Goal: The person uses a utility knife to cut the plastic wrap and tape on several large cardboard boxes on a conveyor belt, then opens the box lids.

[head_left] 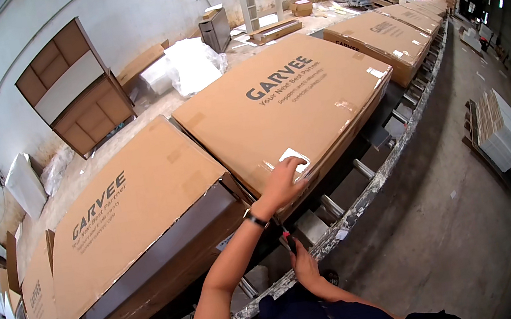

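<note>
My left hand (pixel 283 182) reaches forward and presses flat on a white label (pixel 293 157) at the near corner of a large flat cardboard box (pixel 286 99) lying on a roller conveyor (pixel 362 177). A dark watch sits on that wrist. My right hand (pixel 302 260) is low, close to my body, closed on a small red and black tool (pixel 288 241). Another large cardboard box (pixel 140 221) lies to the left on the same conveyor, with its near end flap open.
More flat cardboard boxes (pixel 391 36) line the conveyor into the distance. A wooden shelf unit (pixel 72 87) leans at the wall, with plastic wrapping (pixel 190 64) beside it. A stack of white sheets (pixel 498 128) sits on the concrete floor at the right.
</note>
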### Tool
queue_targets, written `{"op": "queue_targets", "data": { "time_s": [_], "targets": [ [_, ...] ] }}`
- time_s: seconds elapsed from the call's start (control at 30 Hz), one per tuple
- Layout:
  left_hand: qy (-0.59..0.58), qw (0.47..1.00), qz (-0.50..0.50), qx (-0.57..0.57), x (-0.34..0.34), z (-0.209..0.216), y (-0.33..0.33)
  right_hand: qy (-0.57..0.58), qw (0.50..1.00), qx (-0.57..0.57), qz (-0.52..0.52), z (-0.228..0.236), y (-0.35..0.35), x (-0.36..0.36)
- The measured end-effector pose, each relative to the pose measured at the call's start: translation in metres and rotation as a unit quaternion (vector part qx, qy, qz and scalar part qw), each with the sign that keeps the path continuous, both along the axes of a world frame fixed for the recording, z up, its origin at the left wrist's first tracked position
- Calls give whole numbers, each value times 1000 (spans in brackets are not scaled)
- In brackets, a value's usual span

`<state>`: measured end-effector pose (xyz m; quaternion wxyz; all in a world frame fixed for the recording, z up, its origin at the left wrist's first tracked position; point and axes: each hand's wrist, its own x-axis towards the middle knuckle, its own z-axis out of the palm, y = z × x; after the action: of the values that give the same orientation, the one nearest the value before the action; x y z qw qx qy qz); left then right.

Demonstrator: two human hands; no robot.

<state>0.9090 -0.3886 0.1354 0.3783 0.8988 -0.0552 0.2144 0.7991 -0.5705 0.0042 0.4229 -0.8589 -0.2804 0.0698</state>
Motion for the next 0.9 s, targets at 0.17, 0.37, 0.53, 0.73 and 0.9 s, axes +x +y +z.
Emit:
{"op": "queue_targets", "data": {
  "time_s": [0.17,0.37,0.53,0.73,0.9],
  "targets": [
    [233,938,57,252,30,-40,12,129,991,-30,27,37,-18,3],
    [299,919,7,257,42,-29,16,102,975,-167,102,45,-61,31],
    [240,944,-20,226,35,-53,42,-96,991,-54,71,60,-92,66],
    [132,989,47,48,-30,-45,39,-290,935,-98,179,89,-84,152],
    [38,982,107,-153,-51,19,-7,-420,857,-97,283,104,-59,203]
  ]
}}
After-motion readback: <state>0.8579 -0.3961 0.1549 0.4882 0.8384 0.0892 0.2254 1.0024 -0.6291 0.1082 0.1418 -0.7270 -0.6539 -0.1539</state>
